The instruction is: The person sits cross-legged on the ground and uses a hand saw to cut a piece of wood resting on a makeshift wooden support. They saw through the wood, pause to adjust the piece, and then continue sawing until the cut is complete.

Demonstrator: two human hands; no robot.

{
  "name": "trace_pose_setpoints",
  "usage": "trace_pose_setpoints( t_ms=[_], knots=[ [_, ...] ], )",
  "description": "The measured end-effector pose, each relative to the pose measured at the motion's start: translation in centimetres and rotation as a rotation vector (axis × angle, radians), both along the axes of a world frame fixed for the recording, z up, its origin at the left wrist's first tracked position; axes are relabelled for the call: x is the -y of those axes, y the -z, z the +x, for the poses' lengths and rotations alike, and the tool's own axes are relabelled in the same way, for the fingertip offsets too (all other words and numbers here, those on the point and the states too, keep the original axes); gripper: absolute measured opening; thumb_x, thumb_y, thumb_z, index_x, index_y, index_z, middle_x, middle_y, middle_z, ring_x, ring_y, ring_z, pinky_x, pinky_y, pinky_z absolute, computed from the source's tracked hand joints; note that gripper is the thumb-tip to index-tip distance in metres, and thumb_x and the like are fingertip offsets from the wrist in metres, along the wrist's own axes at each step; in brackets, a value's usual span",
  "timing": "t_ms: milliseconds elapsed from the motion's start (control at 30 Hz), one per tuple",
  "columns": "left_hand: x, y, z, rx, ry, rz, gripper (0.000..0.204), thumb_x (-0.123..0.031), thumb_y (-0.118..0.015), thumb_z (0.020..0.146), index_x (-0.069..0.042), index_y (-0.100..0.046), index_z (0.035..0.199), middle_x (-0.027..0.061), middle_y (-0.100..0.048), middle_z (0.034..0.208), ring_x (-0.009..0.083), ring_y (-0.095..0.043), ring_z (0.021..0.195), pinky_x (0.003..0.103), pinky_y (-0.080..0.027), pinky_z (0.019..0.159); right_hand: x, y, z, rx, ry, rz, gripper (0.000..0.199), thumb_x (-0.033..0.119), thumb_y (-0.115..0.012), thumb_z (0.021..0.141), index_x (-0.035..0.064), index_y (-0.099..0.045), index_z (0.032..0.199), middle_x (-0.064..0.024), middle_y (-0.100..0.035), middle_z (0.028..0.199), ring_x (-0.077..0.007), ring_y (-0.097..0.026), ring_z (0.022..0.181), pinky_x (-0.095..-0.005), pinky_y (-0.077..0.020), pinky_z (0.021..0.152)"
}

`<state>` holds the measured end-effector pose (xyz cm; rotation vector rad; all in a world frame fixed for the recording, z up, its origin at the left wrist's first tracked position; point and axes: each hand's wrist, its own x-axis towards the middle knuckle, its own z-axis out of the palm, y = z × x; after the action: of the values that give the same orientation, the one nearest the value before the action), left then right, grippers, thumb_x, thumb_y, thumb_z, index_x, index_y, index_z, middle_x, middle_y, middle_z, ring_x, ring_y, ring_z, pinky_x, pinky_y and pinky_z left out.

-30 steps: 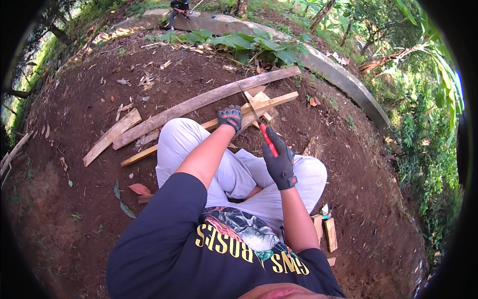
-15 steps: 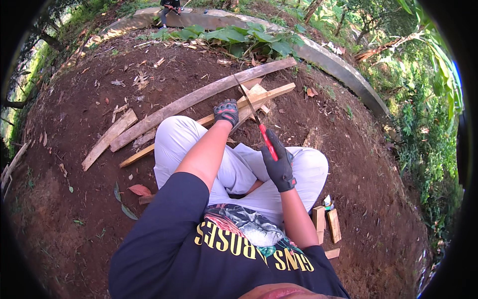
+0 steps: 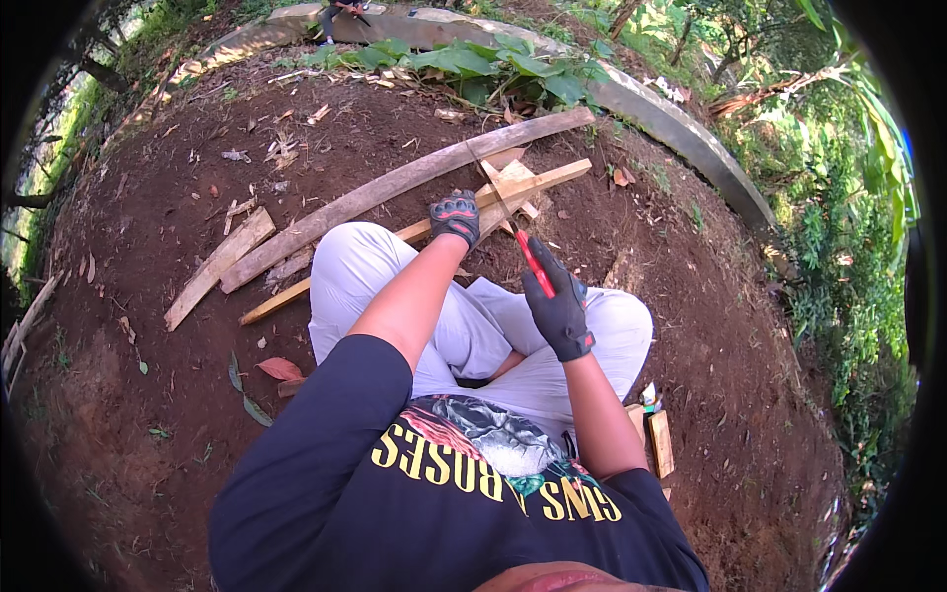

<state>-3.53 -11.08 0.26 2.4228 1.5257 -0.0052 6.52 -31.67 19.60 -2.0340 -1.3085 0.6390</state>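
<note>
My right hand (image 3: 560, 311), in a dark glove, is closed round the red handle of a hand saw (image 3: 536, 264). The saw's thin blade slants away to the far left, across a long, narrow wooden strip (image 3: 554, 178). Left of the blade, my left hand (image 3: 455, 215), in a black and red glove, is closed over the strip and holds it. Under the strip, short pieces of wood (image 3: 514, 170) lie crossed. How deep the blade sits in the wood is too small to tell.
Beyond the strip lies a long weathered board (image 3: 395, 187); a shorter plank (image 3: 219, 266) is at the left. Cut wood blocks (image 3: 661, 444) lie on the soil beside my right knee. Far off are leafy plants (image 3: 464, 61), a low concrete edging (image 3: 681, 133) and another person (image 3: 340, 15).
My right hand has pushed the saw a little forward, away from my body. The left hand keeps its hold on the strip.
</note>
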Motion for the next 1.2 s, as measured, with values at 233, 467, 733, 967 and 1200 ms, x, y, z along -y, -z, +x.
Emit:
trace_pose_setpoints(
  t_ms=[233,467,733,967,1200],
  knots=[
    [-0.2,-1.0,-0.4,0.025,0.011,-0.055,0.030,-0.019,-0.051,0.100,-0.012,-0.069,0.123,0.0159,-0.073,0.126,0.0339,-0.073,0.115,0.051,-0.057,0.096,-8.7,9.6,1.6,-0.070,0.006,0.112,0.054,0.020,-0.070,0.096,0.0118,-0.063,0.149,-0.0201,-0.070,0.138,-0.0345,-0.069,0.127,-0.0413,-0.0527,0.107],
    [-0.7,0.5,-1.1,0.046,-0.003,-0.104,0.033,-0.020,-0.050,0.101,-0.011,-0.067,0.127,0.0172,-0.070,0.133,0.0357,-0.070,0.122,0.053,-0.055,0.101,0.2,3.1,0.0,-0.073,0.010,0.020,0.056,0.016,-0.071,0.096,0.0127,-0.060,0.151,-0.0196,-0.069,0.140,-0.0344,-0.069,0.126,-0.0426,-0.0543,0.104],
    [-0.3,-0.7,-0.1,0.014,-0.022,-0.115,0.033,-0.021,-0.051,0.102,-0.014,-0.066,0.130,0.0143,-0.069,0.135,0.0335,-0.069,0.124,0.054,-0.053,0.104,10.0,-5.9,-1.0,-0.026,0.072,-0.080,0.052,0.014,-0.069,0.096,0.0066,-0.063,0.147,-0.0215,-0.071,0.136,-0.0357,-0.070,0.125,-0.0440,-0.0543,0.104],
    [-0.2,-0.4,-0.5,0.016,0.006,-0.070,0.030,-0.020,-0.049,0.101,-0.011,-0.066,0.125,0.0151,-0.072,0.127,0.0317,-0.072,0.116,0.049,-0.057,0.097,4.1,-3.4,-0.4,-0.051,0.048,-0.038,0.052,0.015,-0.069,0.096,0.0067,-0.064,0.146,-0.0211,-0.073,0.133,-0.0351,-0.072,0.121,-0.0422,-0.0548,0.103],
    [-0.4,0.3,-0.8,0.023,0.025,-0.003,0.030,-0.019,-0.051,0.100,-0.011,-0.066,0.125,0.0140,-0.072,0.127,0.0309,-0.073,0.115,0.049,-0.058,0.094,-6.4,7.5,-0.1,-0.074,-0.010,0.209,0.051,0.018,-0.069,0.096,0.0099,-0.064,0.147,-0.0206,-0.072,0.136,-0.0336,-0.072,0.122,-0.0407,-0.0549,0.103]
  ],
)
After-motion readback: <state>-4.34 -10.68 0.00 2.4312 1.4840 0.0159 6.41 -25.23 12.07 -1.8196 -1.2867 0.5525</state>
